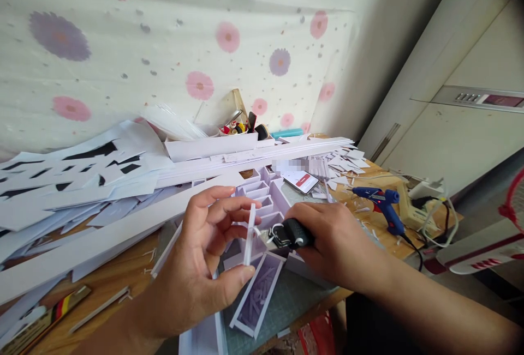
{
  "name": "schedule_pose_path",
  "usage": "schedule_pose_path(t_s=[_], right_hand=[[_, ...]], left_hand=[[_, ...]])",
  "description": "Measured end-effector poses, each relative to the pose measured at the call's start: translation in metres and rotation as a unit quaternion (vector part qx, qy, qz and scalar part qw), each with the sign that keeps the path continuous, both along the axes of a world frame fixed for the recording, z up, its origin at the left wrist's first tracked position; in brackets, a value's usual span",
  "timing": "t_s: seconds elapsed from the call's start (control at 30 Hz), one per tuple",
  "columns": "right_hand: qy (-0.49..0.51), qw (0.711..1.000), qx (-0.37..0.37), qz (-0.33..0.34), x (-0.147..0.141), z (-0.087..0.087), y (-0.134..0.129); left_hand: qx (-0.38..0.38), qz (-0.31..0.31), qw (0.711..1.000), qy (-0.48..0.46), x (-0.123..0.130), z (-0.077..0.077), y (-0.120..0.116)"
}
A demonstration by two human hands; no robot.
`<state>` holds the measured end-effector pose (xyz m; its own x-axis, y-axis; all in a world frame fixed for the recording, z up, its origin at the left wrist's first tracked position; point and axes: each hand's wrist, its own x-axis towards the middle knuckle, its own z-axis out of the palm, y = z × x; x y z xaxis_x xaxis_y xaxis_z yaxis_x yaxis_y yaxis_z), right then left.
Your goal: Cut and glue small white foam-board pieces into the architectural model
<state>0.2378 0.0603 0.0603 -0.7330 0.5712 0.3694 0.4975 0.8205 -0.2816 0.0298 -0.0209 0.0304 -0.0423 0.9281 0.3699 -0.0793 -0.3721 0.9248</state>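
My left hand (pixel 204 257) pinches a small, thin white foam-board piece (pixel 250 235) on edge between thumb and fingertips. Closed around a black utility knife (pixel 297 233), my right hand (pixel 335 240) points its tip at the piece; white shreds cling to the tool near that tip. Whether blade and piece touch I cannot tell. Below the hands, a white open box (pixel 257 295) holds several small white offcuts. Behind them stands a row of white compartments (pixel 264 202), partly hidden by my fingers.
A blue hot-glue gun (pixel 379 202) lies at the right beside a power strip (pixel 421 216). A phone (pixel 301 180) and scattered white scraps (pixel 344 161) lie farther back. Cut-out white sheets (pixel 82 175) and a long white strip (pixel 102 229) cover the left. A green cutting mat (pixel 282 306) lies below.
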Motion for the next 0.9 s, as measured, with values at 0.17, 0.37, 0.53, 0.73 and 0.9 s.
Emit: schedule_pose_path(t_s=[0.17, 0.37, 0.53, 0.73, 0.9], right_hand=[[-0.032, 0.998, 0.053, 0.006, -0.0024, 0.0007, -0.0059], [-0.052, 0.997, 0.061, -0.010, -0.0033, 0.0004, -0.0019], [-0.058, 0.997, 0.033, 0.028, -0.0026, 0.0008, -0.0037], [-0.074, 0.996, 0.041, 0.016, -0.0052, 0.0019, -0.0056], [-0.073, 0.996, 0.049, 0.005, -0.0072, 0.0003, -0.0035]], left_hand=[[-0.025, 0.013, 1.000, 0.005, -0.0022, -0.0021, 0.0001], [0.004, 0.012, 1.000, 0.011, -0.0022, -0.0039, 0.0007], [0.011, 0.010, 1.000, 0.007, -0.0021, -0.0013, 0.0010], [0.015, 0.016, 1.000, 0.000, -0.0029, -0.0002, 0.0024], [0.017, 0.019, 1.000, 0.003, -0.0020, 0.0006, 0.0015]])
